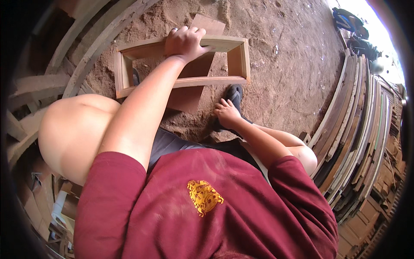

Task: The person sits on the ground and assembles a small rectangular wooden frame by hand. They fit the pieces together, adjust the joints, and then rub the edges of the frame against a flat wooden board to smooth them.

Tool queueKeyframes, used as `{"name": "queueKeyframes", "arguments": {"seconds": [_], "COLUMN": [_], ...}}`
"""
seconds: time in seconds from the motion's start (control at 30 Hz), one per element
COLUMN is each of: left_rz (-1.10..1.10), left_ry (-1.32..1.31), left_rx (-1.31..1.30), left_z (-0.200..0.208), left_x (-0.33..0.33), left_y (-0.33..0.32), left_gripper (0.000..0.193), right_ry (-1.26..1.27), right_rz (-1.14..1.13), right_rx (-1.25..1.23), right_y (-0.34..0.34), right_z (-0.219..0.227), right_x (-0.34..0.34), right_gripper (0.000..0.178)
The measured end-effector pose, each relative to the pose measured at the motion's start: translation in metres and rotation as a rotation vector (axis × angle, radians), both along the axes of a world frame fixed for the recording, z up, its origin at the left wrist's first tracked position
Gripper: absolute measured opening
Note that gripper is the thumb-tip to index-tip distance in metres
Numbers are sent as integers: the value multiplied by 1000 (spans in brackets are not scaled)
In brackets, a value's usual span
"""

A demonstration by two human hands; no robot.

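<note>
Head view: left hand fingers grip the wooden frame; right hand fingers spread, tips hidden.

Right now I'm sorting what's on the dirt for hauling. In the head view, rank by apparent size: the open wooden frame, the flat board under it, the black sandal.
1. Open wooden frame
2. Flat board, partly hidden by the frame
3. Black sandal

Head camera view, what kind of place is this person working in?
Likely a rough woodworking yard: stacked planks along the right, sawdust-strewn dirt floor, and the left hand gripping an open wooden frame lying on a flat board.
</note>
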State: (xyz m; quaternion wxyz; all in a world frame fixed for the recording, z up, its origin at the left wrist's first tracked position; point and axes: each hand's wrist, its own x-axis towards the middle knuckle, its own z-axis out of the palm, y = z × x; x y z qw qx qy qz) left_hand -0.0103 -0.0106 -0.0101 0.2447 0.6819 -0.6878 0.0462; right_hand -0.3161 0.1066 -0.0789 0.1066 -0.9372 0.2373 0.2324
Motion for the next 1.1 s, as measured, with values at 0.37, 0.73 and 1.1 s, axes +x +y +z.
{"name": "queueKeyframes", "arguments": {"seconds": [0.37,0.73,1.1], "left_rz": [4,-19,-6], "left_ry": [12,-16,-26], "left_rx": [23,35,77], "left_z": [4,4,12], "left_x": [-3,-5,-5], "left_y": [-4,0,0], "left_gripper": [47,47,52], "right_ry": [20,133,136], "right_rz": [-1387,-1084,-1153], "right_rx": [210,397,1259], "right_y": [-106,-122,-90], "right_z": [-2,17,27], "right_x": [-23,-68,-40], "right_gripper": [27,30,34]}}
